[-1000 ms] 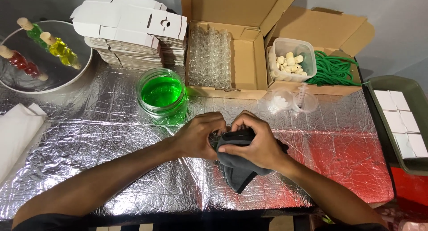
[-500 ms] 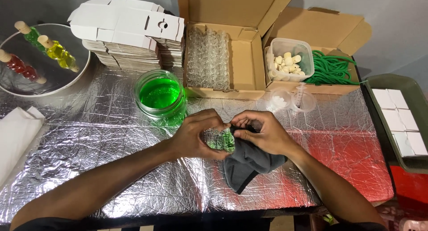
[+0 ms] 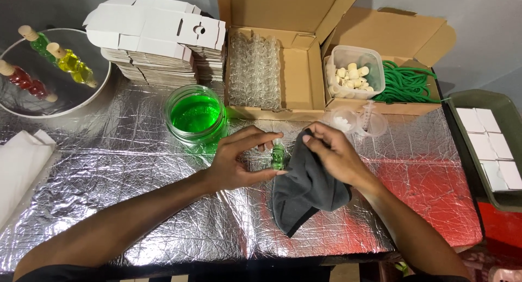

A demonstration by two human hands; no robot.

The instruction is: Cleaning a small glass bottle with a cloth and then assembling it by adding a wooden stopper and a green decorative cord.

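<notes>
Table covered in crinkled silver foil, grey wall behind.

Left hand: thumb and fingers pinch a small bottle of green liquid, upright, at table centre. Index finger sits over the top end, thumb under the base.

Right hand: fingers curled onto a dark grey cloth, gripping its upper edge just beside the bottle. Cloth drapes down onto the foil toward the near edge. Can't tell whether cloth and bottle touch.

Around them:
- Glass jar of green liquid, open, just behind the left hand.
- Open cardboard box behind the bottle, left part packed with rows of empty clear small bottles.
- Second open cardboard box to its right, holding a clear tub of white stoppers and a coil of green cord.
- Two clear plastic cups on the foil, just behind the right hand; contents unclear.
- Stack of flat white cartons back left.
- Round metal bowl far left, with corked bottles of green, yellow and red liquid lying in it.
- Folded white cloth at the left edge.
- Dark green tray at the right edge, with small white boxes in a row.
</notes>
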